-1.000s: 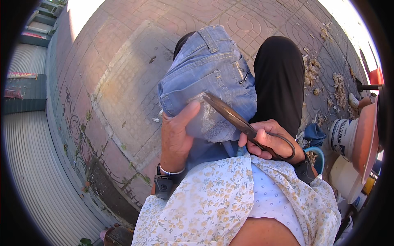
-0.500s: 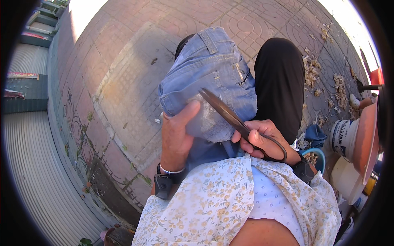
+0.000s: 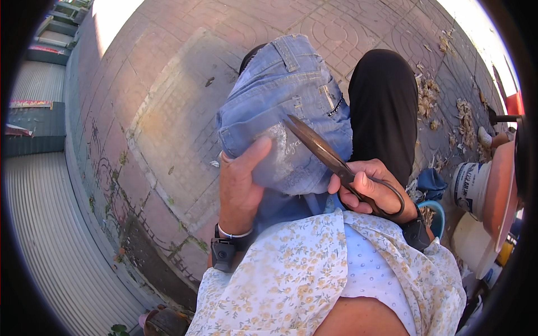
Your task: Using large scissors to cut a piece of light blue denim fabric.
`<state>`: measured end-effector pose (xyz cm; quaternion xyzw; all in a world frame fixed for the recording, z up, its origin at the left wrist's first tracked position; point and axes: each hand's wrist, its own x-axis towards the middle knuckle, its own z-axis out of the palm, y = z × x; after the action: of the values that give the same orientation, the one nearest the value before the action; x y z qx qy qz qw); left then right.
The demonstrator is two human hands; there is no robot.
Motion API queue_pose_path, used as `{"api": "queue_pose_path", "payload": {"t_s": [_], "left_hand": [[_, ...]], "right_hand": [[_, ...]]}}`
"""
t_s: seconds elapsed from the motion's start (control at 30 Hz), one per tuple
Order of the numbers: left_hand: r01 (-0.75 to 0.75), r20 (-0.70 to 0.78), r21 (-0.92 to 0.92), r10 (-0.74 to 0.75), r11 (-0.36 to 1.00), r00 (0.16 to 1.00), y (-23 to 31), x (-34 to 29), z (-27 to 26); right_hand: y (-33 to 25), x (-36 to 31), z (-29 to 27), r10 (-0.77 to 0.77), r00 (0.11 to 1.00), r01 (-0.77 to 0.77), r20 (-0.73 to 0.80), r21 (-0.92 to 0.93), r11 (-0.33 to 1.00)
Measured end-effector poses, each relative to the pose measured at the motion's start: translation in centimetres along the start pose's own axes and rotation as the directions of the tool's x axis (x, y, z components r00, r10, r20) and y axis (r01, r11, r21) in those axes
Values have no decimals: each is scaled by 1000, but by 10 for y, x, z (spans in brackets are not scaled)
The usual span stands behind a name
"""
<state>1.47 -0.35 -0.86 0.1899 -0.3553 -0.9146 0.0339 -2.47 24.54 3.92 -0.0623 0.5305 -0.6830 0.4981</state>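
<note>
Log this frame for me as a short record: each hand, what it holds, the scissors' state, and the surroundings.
Left hand: the bare left hand grips a faded light-blue denim piece, thumb on top
Right hand: the bare right hand holds long dark-metal scissors by the handles
Scissors: blades together, tips over the denim; contact unclear
Denim: spread over the left leg, with a whitish worn patch
Right side: white cylindrical bucket, dry tan scraps on the ground
Ground: reddish patterned paving
</note>
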Motion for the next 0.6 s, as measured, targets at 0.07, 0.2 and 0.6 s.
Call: {"api": "queue_pose_path", "payload": {"t_s": [0.07, 0.2, 0.6], "left_hand": [[1, -2, 1, -1, 1000, 1000, 1, -1, 2], [-2, 12, 7, 2, 1000, 1000, 2, -1, 3], [1, 0, -2, -1, 1000, 1000, 2, 0, 0]], "right_hand": [[1, 0, -1, 2, 1000, -2, 14, -4, 1000], [1, -1, -1, 27, 999, -26, 35, -10, 1000], [0, -2, 0, 45, 998, -44, 43, -25, 999]]}}
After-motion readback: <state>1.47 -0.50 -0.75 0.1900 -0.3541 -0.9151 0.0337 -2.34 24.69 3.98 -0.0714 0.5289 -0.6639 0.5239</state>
